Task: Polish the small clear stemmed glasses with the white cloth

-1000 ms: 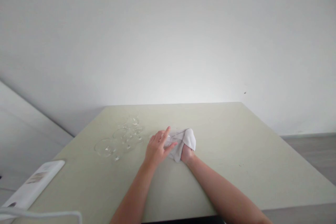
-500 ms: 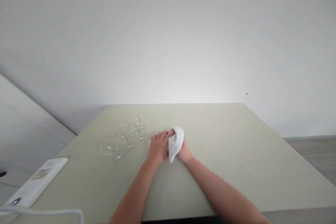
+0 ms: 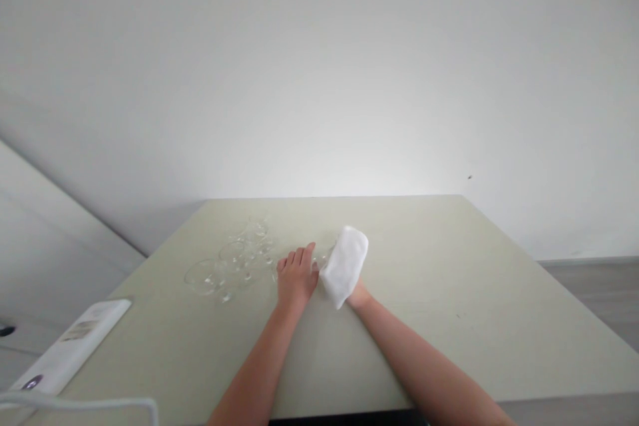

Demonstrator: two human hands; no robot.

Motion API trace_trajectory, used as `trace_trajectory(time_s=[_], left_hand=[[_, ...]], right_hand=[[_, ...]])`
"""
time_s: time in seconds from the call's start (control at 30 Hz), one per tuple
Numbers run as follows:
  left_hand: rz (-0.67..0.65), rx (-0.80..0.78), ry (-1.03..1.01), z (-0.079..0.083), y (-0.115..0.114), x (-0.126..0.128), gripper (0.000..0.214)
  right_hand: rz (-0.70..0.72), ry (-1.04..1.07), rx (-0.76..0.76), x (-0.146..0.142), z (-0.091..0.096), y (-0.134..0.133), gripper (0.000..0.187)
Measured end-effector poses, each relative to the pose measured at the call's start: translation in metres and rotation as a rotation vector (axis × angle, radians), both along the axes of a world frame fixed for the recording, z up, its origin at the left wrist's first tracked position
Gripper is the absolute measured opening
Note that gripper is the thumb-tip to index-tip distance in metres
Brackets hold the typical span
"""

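Observation:
My left hand [image 3: 295,277] is wrapped round a clear stemmed glass [image 3: 319,259] lying on its side above the table. A bit of the glass shows between my two hands, and a rim edge peeks out left of my fingers. A white cloth [image 3: 345,265] covers most of my right hand [image 3: 358,294], which holds it at the right end of the glass. The cloth hides my right fingers and that end of the glass. To the left stand several clear stemmed glasses [image 3: 202,276] in a close group.
The pale table [image 3: 424,319] reaches back to a white wall. At its left edge lies a white box-like object [image 3: 82,329] with a printed label, and a white cable or bar [image 3: 100,404] crosses the lower left corner.
My right hand has moved right with the cloth, away from my left hand, baring part of the glass between them. The left hand has shifted slightly left; the grouped glasses stay put.

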State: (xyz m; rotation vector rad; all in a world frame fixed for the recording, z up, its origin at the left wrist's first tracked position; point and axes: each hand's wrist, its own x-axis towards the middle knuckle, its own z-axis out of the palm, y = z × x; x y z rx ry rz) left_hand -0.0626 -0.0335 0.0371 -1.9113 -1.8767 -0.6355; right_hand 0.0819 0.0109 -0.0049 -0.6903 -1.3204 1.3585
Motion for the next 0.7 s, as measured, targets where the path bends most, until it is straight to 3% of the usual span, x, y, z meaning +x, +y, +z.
trace_trajectory(time_s=[0.1,0.2,0.33,0.47,0.57,0.7], left_hand=[[-0.010,-0.033,-0.016,0.001,0.000,0.001,0.038],[-0.080,-0.062,-0.016,0.002,-0.002,0.004,0.034],[-0.178,-0.099,-0.021,0.000,-0.003,0.005,0.036],[-0.222,-0.114,-0.006,-0.002,-0.001,0.004,0.039],[-0.253,-0.145,0.025,-0.003,0.002,0.004,0.044],[-0.226,-0.238,0.055,-0.001,0.004,0.003,0.045]], right_hand=[[0.093,-0.102,0.124,-0.003,0.001,-0.005,0.036],[0.099,-0.142,0.216,-0.004,0.008,-0.010,0.044],[0.061,-0.131,0.209,-0.004,0.016,-0.009,0.030],[-0.058,-0.140,0.189,-0.006,0.013,-0.004,0.017],[-0.128,-0.135,0.171,-0.007,0.008,-0.001,0.017],[-0.115,-0.160,0.222,-0.007,0.006,-0.002,0.023]])
